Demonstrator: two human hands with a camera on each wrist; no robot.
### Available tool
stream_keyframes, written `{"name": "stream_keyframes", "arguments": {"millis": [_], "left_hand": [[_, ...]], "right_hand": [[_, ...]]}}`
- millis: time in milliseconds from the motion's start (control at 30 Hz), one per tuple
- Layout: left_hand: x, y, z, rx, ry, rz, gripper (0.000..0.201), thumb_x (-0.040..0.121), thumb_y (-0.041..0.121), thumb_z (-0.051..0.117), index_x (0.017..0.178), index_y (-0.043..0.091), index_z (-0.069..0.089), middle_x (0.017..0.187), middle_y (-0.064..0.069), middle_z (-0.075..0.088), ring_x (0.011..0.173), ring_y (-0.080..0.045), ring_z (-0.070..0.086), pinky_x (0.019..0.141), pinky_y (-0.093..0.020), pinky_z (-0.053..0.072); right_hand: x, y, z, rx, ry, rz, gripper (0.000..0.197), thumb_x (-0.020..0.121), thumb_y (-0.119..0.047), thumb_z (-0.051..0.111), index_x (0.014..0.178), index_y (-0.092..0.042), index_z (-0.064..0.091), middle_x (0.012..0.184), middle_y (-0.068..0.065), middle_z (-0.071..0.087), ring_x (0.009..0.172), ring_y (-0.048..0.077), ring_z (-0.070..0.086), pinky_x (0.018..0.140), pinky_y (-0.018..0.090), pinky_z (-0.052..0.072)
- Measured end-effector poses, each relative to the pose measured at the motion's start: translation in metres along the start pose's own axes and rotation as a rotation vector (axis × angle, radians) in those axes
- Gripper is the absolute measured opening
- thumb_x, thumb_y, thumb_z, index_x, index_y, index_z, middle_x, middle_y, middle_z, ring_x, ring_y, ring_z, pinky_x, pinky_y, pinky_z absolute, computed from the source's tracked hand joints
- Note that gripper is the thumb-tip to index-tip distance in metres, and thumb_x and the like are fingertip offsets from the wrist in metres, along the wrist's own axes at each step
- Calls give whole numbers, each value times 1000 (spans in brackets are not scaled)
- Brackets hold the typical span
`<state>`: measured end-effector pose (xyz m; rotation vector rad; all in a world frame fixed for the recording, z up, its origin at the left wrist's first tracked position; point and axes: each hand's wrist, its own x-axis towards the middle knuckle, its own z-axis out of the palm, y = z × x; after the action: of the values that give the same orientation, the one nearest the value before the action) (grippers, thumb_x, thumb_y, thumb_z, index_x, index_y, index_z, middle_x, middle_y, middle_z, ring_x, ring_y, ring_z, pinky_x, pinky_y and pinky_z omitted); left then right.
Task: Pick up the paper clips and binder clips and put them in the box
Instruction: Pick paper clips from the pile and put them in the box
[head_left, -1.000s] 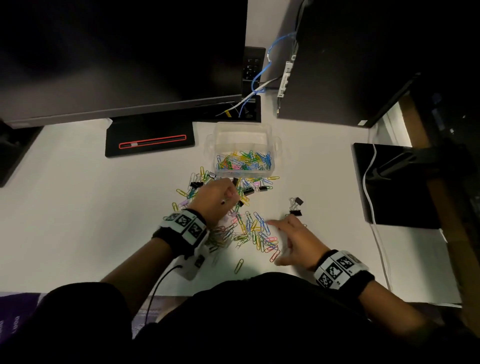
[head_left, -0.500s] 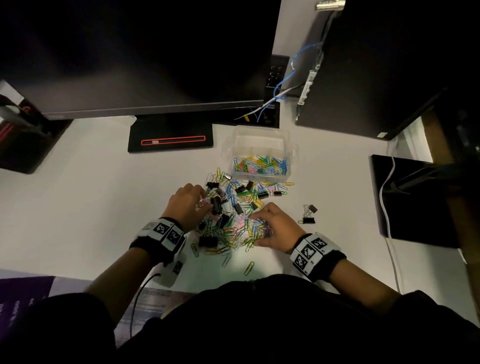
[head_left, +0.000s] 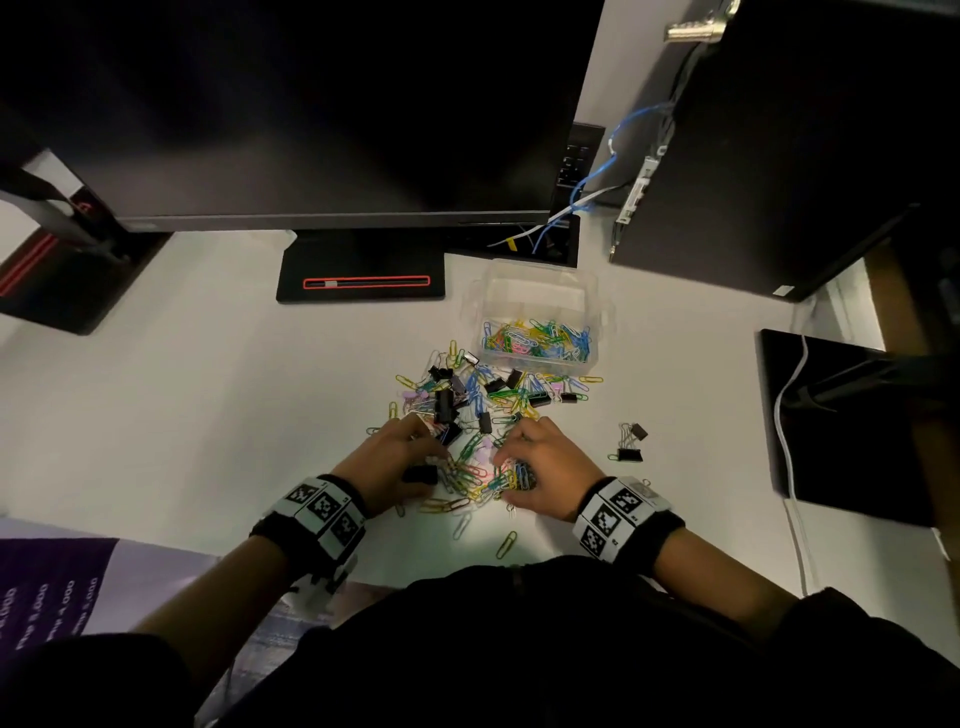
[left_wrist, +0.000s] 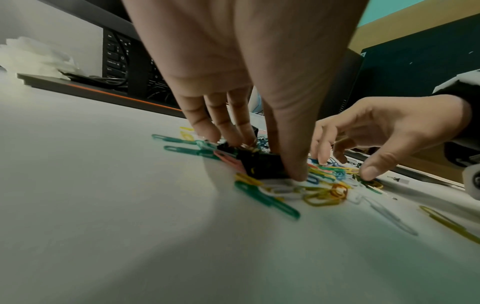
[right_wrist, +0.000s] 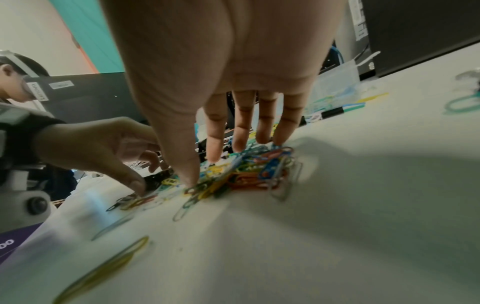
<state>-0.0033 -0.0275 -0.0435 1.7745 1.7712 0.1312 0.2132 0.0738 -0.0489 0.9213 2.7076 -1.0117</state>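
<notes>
A heap of coloured paper clips (head_left: 480, 410) mixed with black binder clips (head_left: 443, 405) lies on the white desk, just in front of the clear plastic box (head_left: 540, 291), which holds several paper clips. My left hand (head_left: 410, 457) is at the heap's near left, with thumb and fingers pinching a black binder clip (left_wrist: 262, 166) and the clips around it. My right hand (head_left: 514, 460) is at the near right. Its thumb and fingers are curled round a bunch of paper clips (right_wrist: 254, 168) that still rests on the desk. Two binder clips (head_left: 631, 444) lie apart to the right.
A monitor (head_left: 311, 104) and its black base (head_left: 361, 273) stand behind the heap. Beside the box are cables (head_left: 582, 202) and a dark computer case (head_left: 779, 145). A black pad (head_left: 852, 426) with a white cable lies at the right. Loose clips (head_left: 506, 544) lie near the desk's front edge.
My left hand pulled back from the far side of the heap to its near left. My right hand slid left onto the heap and curled round a bunch.
</notes>
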Motion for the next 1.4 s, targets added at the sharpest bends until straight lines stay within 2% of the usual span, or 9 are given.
{"name": "stream_keyframes", "arguments": {"millis": [267,433,567,733,867,1000,1167,1267,1400], "left_hand": [[-2,-4,-2,12,89,-21,30,80,20,66,109,14,63,116,-12,52,108,-30,48,92,-38,44],[-3,-4,-3,22,170,16,35,74,25,72,106,15,62,112,-11,53,103,-30,50,87,-36,45],[-6,3,0,47,77,158,45,72,44,72,108,18,60,105,-6,57,97,-24,53,85,-33,47],[-9,6,0,84,-123,130,53,73,34,72,120,18,52,121,-3,50,112,-19,46,94,-29,39],[-12,8,3,166,-221,110,37,83,20,63,117,15,52,121,-5,51,113,-22,48,93,-31,41],[-9,18,9,174,-208,149,28,93,27,44,112,10,55,114,-9,54,105,-25,52,91,-36,45],[8,38,21,-17,-167,121,25,91,19,51,115,12,53,114,-7,56,100,-20,54,85,-25,40],[21,50,23,-114,-93,108,27,90,16,54,116,12,50,118,-6,53,99,-17,53,85,-23,39],[40,59,20,43,-39,150,36,92,13,50,127,14,45,126,-8,43,107,-25,55,94,-34,44]], "right_hand": [[11,-31,11,-154,-127,-229,50,81,-19,62,129,-20,49,122,9,50,111,27,43,92,39,41],[2,-22,14,-159,-128,-308,36,78,0,52,108,-15,66,112,6,61,100,30,51,91,45,47],[-12,0,8,-129,-105,-304,29,72,1,58,93,-14,72,103,4,67,97,31,56,83,42,51],[-30,27,-8,17,73,-121,29,76,-15,69,104,-21,68,114,3,61,106,22,51,95,31,40],[-31,41,-18,69,72,184,79,66,-36,79,135,-21,41,132,6,37,123,20,36,109,32,31],[-26,41,-15,58,-38,214,116,51,-49,84,144,-18,22,136,5,27,124,16,34,103,22,30],[-20,37,-7,72,-10,171,94,53,-38,86,133,-22,41,122,2,38,109,15,46,80,21,40],[-20,36,-5,124,11,152,81,55,-31,86,127,-20,49,117,4,41,108,18,49,84,24,42],[-23,38,-6,157,21,182,101,51,-35,87,137,-18,37,119,1,34,111,16,45,94,24,40]]}}
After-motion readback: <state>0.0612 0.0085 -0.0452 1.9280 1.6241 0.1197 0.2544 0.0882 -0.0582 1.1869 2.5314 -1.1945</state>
